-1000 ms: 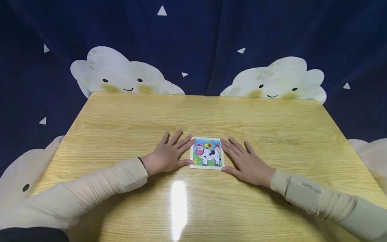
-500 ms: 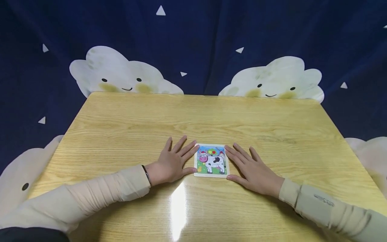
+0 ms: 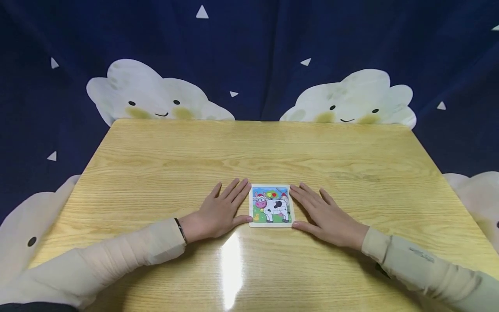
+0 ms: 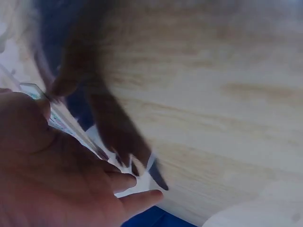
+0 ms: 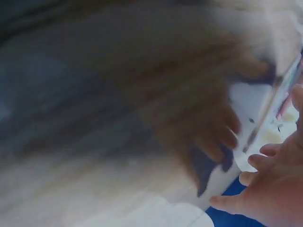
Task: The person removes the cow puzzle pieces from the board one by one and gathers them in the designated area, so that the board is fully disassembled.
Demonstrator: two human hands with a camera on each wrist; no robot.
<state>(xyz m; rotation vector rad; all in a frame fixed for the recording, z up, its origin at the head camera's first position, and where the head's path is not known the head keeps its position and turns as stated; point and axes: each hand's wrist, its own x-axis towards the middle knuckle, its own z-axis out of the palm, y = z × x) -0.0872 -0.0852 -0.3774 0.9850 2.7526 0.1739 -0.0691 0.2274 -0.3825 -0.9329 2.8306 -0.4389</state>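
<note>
A square puzzle point(image 3: 272, 206) with a white frame and a cartoon cow picture lies flat on the wooden table point(image 3: 257, 151). My left hand point(image 3: 218, 213) lies at its left edge, fingers straight and spread, fingertips and thumb tip right at the frame. On the other side, my right hand point(image 3: 327, 216) has straight fingers, its fingertips and thumb at the right edge. In the left wrist view the puzzle's edge point(image 4: 71, 122) shows as a thin strip beside the left hand point(image 4: 57, 175). The right wrist view shows the right hand point(image 5: 274, 184) beside the puzzle's thin side point(image 5: 272, 106).
Behind the table hangs a dark blue curtain point(image 3: 249, 52) with white clouds and triangles. A bright light reflection point(image 3: 231, 268) shines on the glossy tabletop in front of the puzzle.
Both hands and the puzzle have shifted slightly toward me and to the right between the first two frames. Since then, the left fingertips have drawn off the puzzle's top corner to its edge.
</note>
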